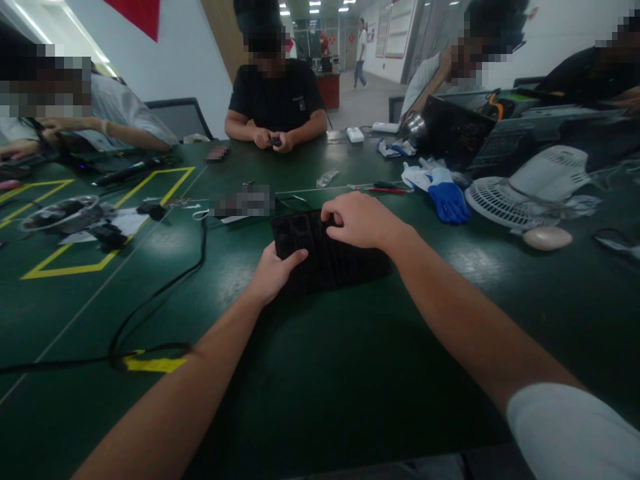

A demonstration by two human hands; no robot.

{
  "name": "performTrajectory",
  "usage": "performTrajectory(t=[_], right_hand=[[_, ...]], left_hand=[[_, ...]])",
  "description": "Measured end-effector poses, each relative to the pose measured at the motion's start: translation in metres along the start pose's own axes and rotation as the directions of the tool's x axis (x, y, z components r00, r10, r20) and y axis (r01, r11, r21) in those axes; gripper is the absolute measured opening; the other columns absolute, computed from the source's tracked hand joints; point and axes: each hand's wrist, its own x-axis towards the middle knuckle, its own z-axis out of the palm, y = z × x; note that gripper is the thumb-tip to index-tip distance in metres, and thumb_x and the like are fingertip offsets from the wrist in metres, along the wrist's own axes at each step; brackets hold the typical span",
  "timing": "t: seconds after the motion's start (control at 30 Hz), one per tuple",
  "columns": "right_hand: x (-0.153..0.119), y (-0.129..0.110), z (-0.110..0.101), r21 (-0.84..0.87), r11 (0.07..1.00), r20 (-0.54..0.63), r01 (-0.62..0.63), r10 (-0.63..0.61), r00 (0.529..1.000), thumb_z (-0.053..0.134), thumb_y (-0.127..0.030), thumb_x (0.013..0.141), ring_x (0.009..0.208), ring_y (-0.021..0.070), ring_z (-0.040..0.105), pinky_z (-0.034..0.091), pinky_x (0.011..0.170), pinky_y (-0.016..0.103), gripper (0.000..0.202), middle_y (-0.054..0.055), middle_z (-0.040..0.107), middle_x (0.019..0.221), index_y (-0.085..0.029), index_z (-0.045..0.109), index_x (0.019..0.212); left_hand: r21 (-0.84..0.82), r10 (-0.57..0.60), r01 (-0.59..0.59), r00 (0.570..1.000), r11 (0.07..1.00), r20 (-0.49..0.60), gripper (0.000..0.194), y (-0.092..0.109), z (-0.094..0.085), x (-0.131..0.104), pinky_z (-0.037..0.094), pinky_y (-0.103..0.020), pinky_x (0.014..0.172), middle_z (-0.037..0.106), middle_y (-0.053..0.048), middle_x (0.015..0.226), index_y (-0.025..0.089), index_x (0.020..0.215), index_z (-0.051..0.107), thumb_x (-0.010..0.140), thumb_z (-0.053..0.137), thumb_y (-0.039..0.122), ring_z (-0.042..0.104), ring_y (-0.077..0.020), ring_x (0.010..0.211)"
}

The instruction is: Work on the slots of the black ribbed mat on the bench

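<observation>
A flat black case or panel (pixel 345 263) with moulded recesses lies in the middle of the green table (pixel 320 373). My left hand (pixel 274 270) grips its left edge, with the thumb on top and the other fingers hidden beneath. Over its upper middle, my right hand (pixel 363 220) is closed, fingers curled and pinched at the surface; what they hold, if anything, is too dark to make out. Just behind the panel's left corner sits a blurred dark box (pixel 245 202).
Blue-and-white gloves (pixel 447 197), a white fan (pixel 530 180) and a red screwdriver (pixel 390 190) lie at the right. A black cable (pixel 165 290) curls at the left, near a ring-shaped metal part (pixel 63 213). Several people sit around the table.
</observation>
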Motion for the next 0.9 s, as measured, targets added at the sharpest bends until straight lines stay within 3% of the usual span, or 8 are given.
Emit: performTrajectory(t=[0.3, 0.9], right_hand=[[0.0008, 0.0026, -0.0007, 0.012, 1.0, 0.007, 0.014, -0.014, 1.0, 0.066, -0.024, 0.1, 0.093, 0.0236, 0.066, 0.042, 0.082, 0.037, 0.022, 0.007, 0.078, 0.102, -0.022, 0.082, 0.115], [0.0008, 0.0048, -0.0005, 0.061, 0.998, 0.013, 0.011, -0.012, 1.0, 0.071, -0.017, 0.089, 0.088, 0.0219, 0.066, 0.041, 0.08, 0.036, 0.031, 0.005, 0.079, 0.098, -0.021, 0.083, 0.117]], left_hand=[[-0.021, 0.006, -0.006, 1.0, 1.0, 0.014, 0.057, 0.0007, 0.0005, -0.0005, 0.06, -0.055, 0.108, 0.082, -0.008, 0.111, 0.018, 0.116, 0.076, 0.068, 0.098, 0.039, 0.077, -0.0307, 0.104], [-0.007, 0.005, -0.005, 1.0, 1.0, 0.004, 0.054, 0.0013, 0.0012, -0.0005, 0.06, -0.057, 0.109, 0.082, -0.008, 0.112, 0.018, 0.115, 0.076, 0.068, 0.097, 0.037, 0.078, -0.0324, 0.107]])
